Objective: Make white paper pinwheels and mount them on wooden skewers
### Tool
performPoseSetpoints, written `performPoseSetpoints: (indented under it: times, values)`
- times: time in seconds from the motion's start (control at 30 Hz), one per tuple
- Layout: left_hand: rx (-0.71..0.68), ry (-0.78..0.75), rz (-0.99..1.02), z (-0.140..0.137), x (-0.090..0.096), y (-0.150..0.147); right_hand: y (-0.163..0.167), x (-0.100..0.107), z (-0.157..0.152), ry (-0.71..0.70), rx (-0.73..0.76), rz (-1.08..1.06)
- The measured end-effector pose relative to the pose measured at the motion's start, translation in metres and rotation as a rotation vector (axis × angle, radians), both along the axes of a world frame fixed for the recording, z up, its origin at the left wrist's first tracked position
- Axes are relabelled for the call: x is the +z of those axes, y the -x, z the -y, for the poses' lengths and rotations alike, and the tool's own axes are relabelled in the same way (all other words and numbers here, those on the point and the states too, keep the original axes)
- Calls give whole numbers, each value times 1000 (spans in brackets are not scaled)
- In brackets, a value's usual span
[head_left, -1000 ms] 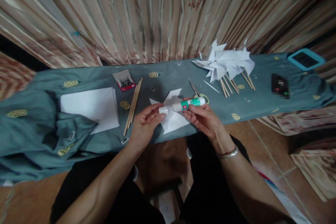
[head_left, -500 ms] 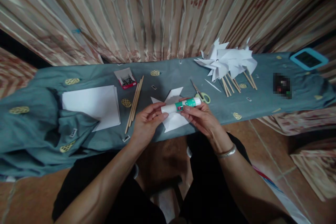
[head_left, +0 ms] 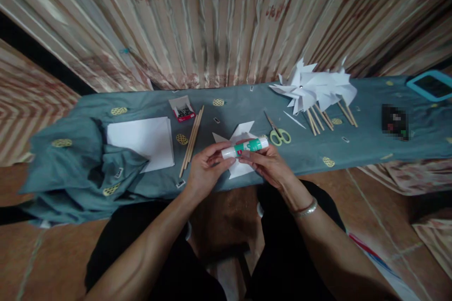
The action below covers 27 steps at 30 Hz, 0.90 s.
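Note:
A green and white glue stick lies nearly level between my two hands, above the front of the table. My left hand pinches its white end between thumb and fingers. At the green barrel, my right hand grips with thumb and fingers. Beneath them rests a white paper cut and folded into pointed blades, partly hidden by the hands and the stick. Scissors with light green handles lie just right of the paper.
Wooden sticks lie left of my hands, near a small red box of dark pins and a white paper stack. Paper pinwheels on sticks are piled at the back right. Bunched cloth covers the table's left end.
The glue stick looks shorter, its white end now closer to the green barrel. Both hands still hold it. The whole view has shifted, with table items appearing further right.

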<state>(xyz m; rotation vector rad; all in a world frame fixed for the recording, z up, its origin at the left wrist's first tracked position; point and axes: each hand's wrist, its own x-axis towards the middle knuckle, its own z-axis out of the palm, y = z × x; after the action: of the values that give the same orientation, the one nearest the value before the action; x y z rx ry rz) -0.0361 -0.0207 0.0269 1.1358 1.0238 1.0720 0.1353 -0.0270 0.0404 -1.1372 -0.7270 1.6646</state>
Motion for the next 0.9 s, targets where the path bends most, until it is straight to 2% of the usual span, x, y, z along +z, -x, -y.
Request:
performPoseSetpoints:
  times: [0.23, 0.37, 0.43, 0.57, 0.73, 0.9]
  values:
    - [97, -153, -230, 7, -4, 21, 22, -1, -4, -39, 89, -27]
    - [215, -104, -192, 7, -3, 38, 22, 2, -5, -68, 102, -33]
    - [312, -87, -241, 4, -3, 52, 15, 5, -6, -93, 93, -21]
    - [487, -220, -706, -7, -6, 85, -10, 10, -7, -160, 10, 48]
    - [355, -398, -1132, -11, -16, 105, -47, 1, -6, -248, -113, 282]
    - [346, -613, -1272, -1, -9, 96, -66, -13, 10, -465, -60, 740]
